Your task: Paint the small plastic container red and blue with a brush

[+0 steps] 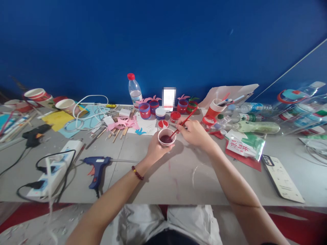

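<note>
My left hand (156, 149) is wrapped round a paper cup (167, 144), tilted toward me, with dark reddish-purple liquid in its bottom. In my right hand (191, 131) is a red paintbrush (187, 116), pinched by its handle, its lower end reaching into the cup; the bristles are hidden. Just beyond the cup stand an open jar of red paint (175, 117) and a red-and-white lid (163, 125). A white-lidded jar (160, 113) is beside them. Small painted cups with paper leaves, one a purple cup (144, 111), line the back.
A blue glue gun (97, 168) and a white power strip (55, 170) with cords lie at left. Pink paper cutouts (124, 123) and sticks are behind them. A water bottle (134, 91) stands at the back. On the right are plastic bottles (258, 127) and a phone (282, 178).
</note>
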A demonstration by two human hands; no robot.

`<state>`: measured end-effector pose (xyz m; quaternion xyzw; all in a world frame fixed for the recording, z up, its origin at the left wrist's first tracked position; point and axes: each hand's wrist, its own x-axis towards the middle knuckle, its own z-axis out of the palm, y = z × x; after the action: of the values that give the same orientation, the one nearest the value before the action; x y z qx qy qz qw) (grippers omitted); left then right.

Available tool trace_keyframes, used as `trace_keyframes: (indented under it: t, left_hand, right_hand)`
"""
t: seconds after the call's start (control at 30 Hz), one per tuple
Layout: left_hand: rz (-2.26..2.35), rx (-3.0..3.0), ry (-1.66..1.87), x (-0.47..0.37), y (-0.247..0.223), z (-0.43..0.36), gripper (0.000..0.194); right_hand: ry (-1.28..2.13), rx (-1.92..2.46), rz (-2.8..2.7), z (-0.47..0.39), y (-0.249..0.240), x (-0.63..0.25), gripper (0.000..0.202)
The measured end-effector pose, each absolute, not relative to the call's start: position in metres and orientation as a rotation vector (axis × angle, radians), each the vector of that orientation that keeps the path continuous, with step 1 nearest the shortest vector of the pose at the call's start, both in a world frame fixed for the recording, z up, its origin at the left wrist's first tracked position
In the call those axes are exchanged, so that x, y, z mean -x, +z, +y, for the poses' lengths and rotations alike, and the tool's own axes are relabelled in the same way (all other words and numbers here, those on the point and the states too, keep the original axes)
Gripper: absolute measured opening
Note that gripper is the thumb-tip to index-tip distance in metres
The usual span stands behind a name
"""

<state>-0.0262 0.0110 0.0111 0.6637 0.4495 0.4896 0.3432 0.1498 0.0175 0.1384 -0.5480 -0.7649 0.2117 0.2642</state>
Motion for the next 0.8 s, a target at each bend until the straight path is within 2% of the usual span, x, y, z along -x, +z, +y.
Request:
trace_keyframes:
  t: [0.17, 0.47, 0.63, 0.8]
  left_hand:
    - [1.146, -1.743, 1.288, 0.026, 0.01, 0.012, 0.051]
    - [1.168, -1.742, 1.291, 0.027, 0.004, 0.013, 0.052]
    - [1.155, -1.739, 1.287, 0.027, 0.006, 0.013, 0.052]
    - [1.15, -1.712, 1.273, 0.027, 0.007, 0.013, 0.054]
  right_hand:
    - [0.64, 1.35, -2.014, 0.019, 0.133, -0.149, 0.017]
    - [0.513, 1.473, -2.096, 0.014, 0.138, -0.145, 0.021]
    - [0.622, 1.367, -2.027, 0.016, 0.135, -0.146, 0.017]
    - [0.579, 1.528, -2.11, 0.012, 0.139, -0.14, 0.017]
